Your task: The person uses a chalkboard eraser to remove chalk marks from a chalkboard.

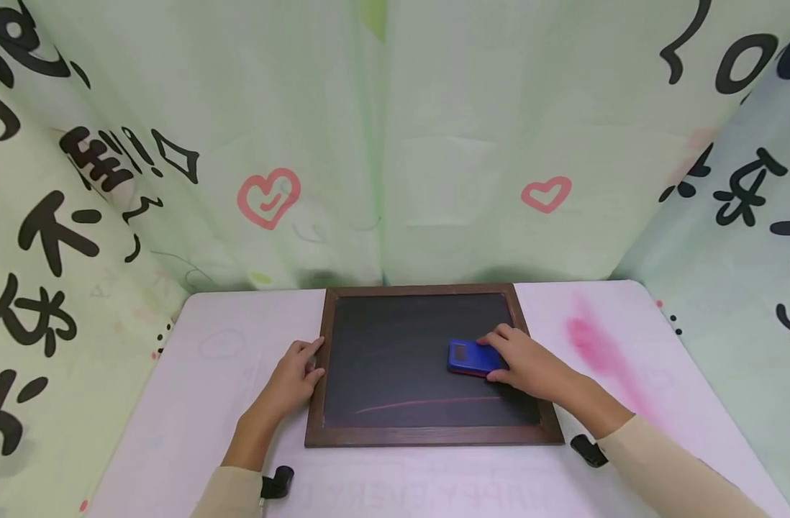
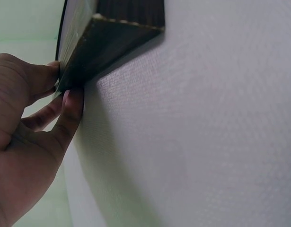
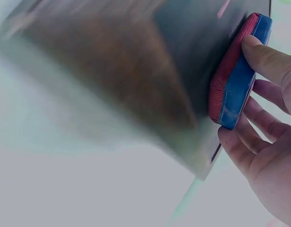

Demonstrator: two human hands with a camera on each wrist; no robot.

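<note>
A small chalkboard (image 1: 395, 360) with a brown wooden frame (image 1: 434, 436) lies on the table. One long pink chalk line (image 1: 427, 403) crosses its lower part. My left hand (image 1: 294, 378) holds the frame's left edge with thumb and fingertips, also seen at the frame's side in the left wrist view. My right hand (image 1: 531, 363) grips a blue eraser (image 1: 469, 356) on the board's right half. In the right wrist view the eraser (image 3: 240, 75) shows a red pad against the dark surface, with the thumb on one side and fingers on the other.
The table (image 1: 220, 374) has a white cover, with a pink smear (image 1: 596, 338) right of the board. Pale green curtains (image 1: 447, 144) with black writing and pink hearts hang behind and at both sides. Black straps (image 1: 278, 482) sit at the wrists.
</note>
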